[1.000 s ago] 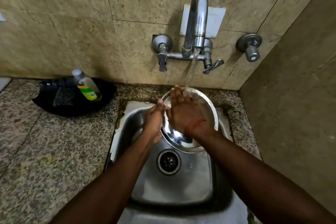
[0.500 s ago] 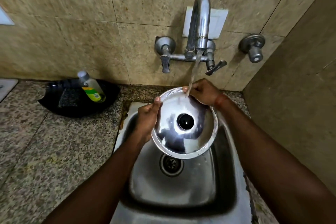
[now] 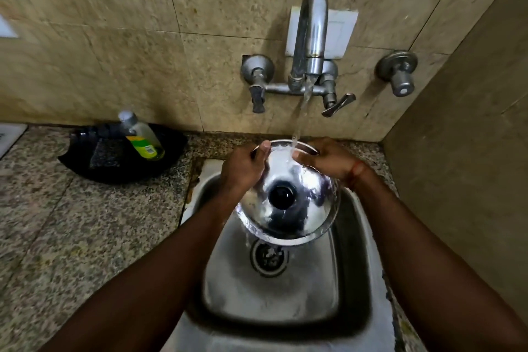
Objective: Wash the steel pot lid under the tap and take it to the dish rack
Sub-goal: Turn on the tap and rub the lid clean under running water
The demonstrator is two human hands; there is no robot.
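Steel lid (image 3: 288, 194), knob up, tilts under the tap (image 3: 311, 37) at frame centre, over the sink (image 3: 285, 294); left hand (image 3: 243, 168) and right hand (image 3: 328, 158) pinch its far rim. Wet, rigid, likely slippery: rim or knob looks safest.

Polished, mirror-bright steel for the pot lid (image 3: 297, 194), wet and glossy, with a black glossy knob (image 3: 282, 195). Brushed, duller steel for the sink (image 3: 354, 280); shiny chromed metal for the tap (image 3: 313, 37). Speckled granite for the counter (image 3: 85, 223), smooth mottled beige stone for the wall tiles (image 3: 114, 51). Clear plastic for the soap bottle (image 3: 141, 134).
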